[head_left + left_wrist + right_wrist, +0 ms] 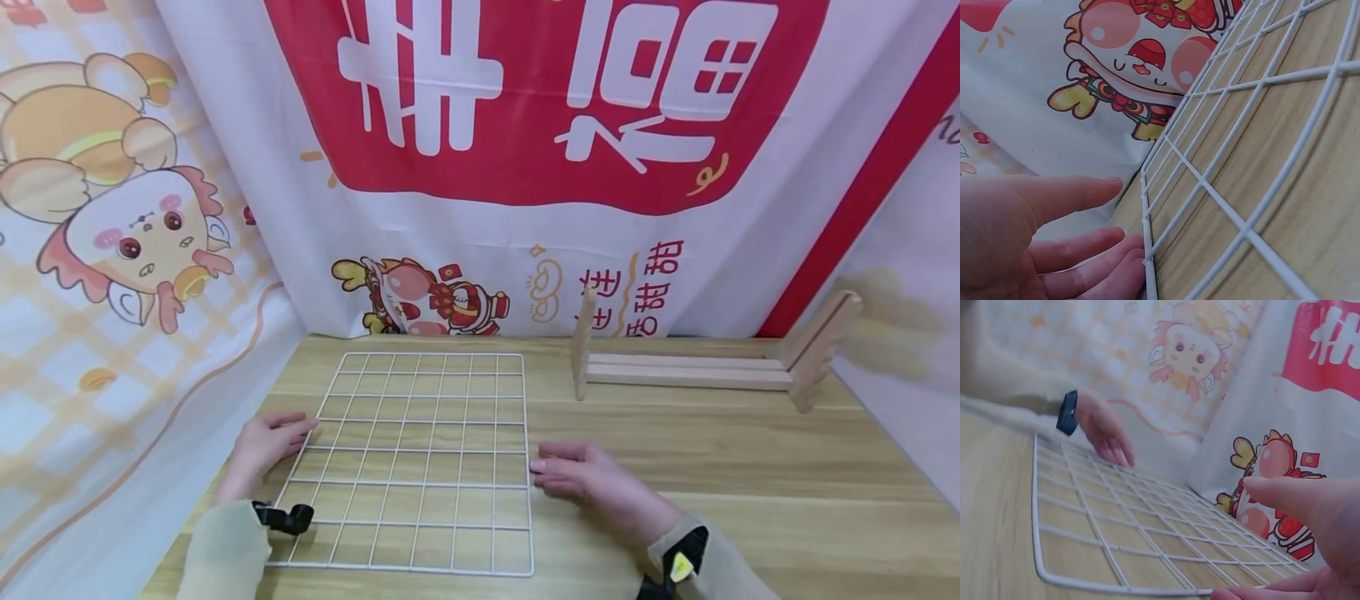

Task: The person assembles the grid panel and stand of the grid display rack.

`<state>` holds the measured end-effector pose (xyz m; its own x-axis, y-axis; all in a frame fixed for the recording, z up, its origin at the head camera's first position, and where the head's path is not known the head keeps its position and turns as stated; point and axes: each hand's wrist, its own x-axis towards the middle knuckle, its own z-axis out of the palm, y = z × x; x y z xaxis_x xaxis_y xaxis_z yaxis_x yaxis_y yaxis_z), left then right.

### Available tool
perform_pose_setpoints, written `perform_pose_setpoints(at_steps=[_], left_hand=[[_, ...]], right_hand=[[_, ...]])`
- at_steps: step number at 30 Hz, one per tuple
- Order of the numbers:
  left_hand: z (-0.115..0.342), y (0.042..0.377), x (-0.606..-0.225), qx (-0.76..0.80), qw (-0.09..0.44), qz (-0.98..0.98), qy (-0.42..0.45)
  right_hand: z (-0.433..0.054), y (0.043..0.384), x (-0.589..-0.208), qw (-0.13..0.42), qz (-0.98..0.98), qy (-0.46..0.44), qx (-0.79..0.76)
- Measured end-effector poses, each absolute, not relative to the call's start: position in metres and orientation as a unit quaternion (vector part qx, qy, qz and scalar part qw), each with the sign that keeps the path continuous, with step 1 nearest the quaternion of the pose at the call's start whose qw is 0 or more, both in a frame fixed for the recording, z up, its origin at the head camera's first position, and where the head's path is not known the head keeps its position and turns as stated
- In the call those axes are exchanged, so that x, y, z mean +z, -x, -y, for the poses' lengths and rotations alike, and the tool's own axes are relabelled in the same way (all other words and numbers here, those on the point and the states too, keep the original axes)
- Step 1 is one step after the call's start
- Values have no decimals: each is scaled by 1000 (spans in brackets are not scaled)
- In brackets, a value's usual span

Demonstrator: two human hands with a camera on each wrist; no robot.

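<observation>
A white wire grid panel (417, 451) lies on the wooden table. At its left edge is my left hand (272, 446), fingers fairly straight, with the fingertips at the outer wire. In the left wrist view, the thumb (1079, 194) is lifted apart from the fingers, and the fingers (1104, 269) meet the edge wire. My right hand (592, 479) is by the panel's right edge, its fingertips at the outer wire. The right wrist view shows that thumb (1279, 494) raised and the lower fingers (1272, 590) beside the grid's border.
A wooden rack (690, 372) with two upright end pieces and crossbars stands at the table's back right. The wood-grain table (720, 467) extends to the right. Printed cloth (465, 225) hangs behind it, and another patterned cloth (97, 400) hangs along the left side.
</observation>
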<state>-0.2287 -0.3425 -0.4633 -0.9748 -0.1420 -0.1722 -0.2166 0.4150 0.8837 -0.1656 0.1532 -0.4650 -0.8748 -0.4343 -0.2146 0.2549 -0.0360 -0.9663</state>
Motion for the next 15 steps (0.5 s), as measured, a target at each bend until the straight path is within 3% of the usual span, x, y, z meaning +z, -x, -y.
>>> perform_pose_setpoints(at_steps=[8,15], left_hand=[[346,228,-467,538,46,-836,100],[335,232,-467,522,36,-849,75]], right_hand=[[-156,165,-462,262,-589,72,-761],[-146,168,-467,196,-637,50,-744]])
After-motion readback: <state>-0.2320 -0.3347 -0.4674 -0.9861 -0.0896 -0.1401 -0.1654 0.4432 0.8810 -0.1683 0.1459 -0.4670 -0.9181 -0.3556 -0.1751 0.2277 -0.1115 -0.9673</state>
